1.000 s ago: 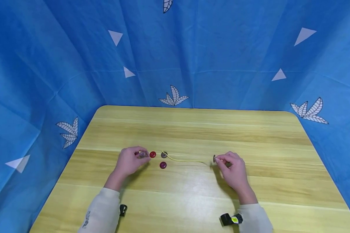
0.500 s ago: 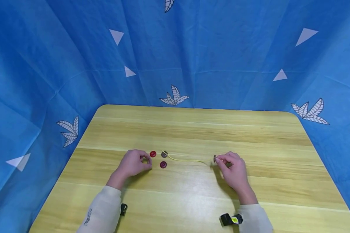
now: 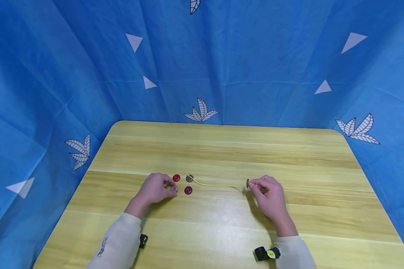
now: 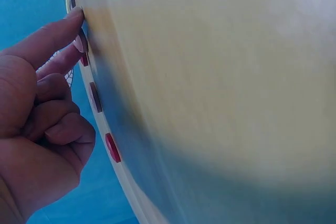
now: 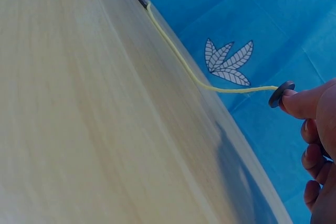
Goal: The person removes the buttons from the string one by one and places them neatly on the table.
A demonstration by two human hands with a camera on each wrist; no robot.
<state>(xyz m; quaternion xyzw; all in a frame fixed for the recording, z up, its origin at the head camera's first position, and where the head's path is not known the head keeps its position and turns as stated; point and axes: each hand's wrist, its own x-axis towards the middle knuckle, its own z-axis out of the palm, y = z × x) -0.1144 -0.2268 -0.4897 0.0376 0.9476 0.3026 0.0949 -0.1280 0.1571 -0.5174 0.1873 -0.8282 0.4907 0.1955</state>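
In the head view my left hand (image 3: 156, 188) pinches a mauve button (image 3: 174, 188) between thumb and forefinger, low over the table. The left wrist view has this button (image 4: 81, 41) between the two digits, the other fingers curled in. My right hand (image 3: 270, 196) pinches a dark button (image 3: 247, 183) on edge, above the table. A yellow string (image 5: 181, 59) runs from that button (image 5: 281, 94) down to the tabletop. Its far end lies across a grey-brown button (image 3: 190, 179). A red button (image 3: 176, 178) and a maroon button (image 3: 188, 190) lie beside my left fingertips.
More buttons lie by my left hand, such as a mauve one (image 4: 95, 97) and a red one (image 4: 113, 147). The wooden table (image 3: 222, 149) meets a blue patterned curtain (image 3: 222, 67) at its back. Dark straps (image 3: 266, 253) sit at both sleeves.
My left hand has shifted slightly right and toward me, and the mauve button now shows at its fingertips beside the maroon one. The right hand and string have stayed in place.
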